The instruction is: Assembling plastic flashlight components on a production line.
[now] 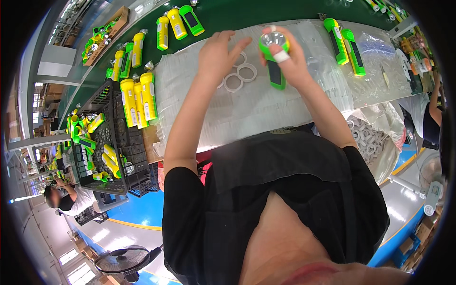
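Grasping a green flashlight above the covered table, the right hand is near the left hand, released and spread; a black crate holds yellow-green flashlights, a white sack rings.

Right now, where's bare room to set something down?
The pale sheet between the white rings, the flashlight in your right hand and your apron; also the green tabletop beyond that hand. Crowded: the left edge, where yellow flashlights lie beside the black crate.
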Available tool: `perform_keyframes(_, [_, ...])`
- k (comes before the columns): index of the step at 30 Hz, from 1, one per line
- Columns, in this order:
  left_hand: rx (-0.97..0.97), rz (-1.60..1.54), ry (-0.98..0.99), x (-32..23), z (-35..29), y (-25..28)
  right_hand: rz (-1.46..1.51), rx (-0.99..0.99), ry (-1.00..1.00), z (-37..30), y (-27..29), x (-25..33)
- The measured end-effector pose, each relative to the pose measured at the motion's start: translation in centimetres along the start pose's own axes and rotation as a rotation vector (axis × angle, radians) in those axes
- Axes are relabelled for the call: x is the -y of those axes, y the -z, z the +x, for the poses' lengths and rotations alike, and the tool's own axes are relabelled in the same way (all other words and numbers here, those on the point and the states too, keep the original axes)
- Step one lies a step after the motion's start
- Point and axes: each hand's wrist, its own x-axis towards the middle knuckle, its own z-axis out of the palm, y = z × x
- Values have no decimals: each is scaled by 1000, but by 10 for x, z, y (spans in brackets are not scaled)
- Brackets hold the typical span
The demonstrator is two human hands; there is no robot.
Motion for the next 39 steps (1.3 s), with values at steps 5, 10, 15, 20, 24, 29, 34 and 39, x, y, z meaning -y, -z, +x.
perform_keyframes(5, [630, 544, 10, 5, 18, -2, 28, 29, -18, 2, -6, -16])
perform_keyframes(10, [470, 188, 81, 14, 19, 18, -33, 7, -5, 4, -4, -24])
perform_keyframes(15, [69, -954, 30, -15, -1, 39, -36, 35, -39, 4, -2, -23])
perform_keyframes(20, [8, -345, -338, -35, -8, 40, -37, 89, 20, 4, -1, -28])
perform_keyframes(24, [10, -218, -396, -36, -7, 42, -91, 95, 21, 3, 2, -24])
perform_keyframes(29, [60, -203, -405, -43, 1, 43, -114, 142, 134, 9, 16, -11])
perform_keyframes(34, [89, -213, -463, -53, 4, 37, -714, 330, 288, 26, 61, 41])
perform_keyframes(39, [193, -346, -325, -70, 1, 10, -930, 658, 173, 45, 59, 92])
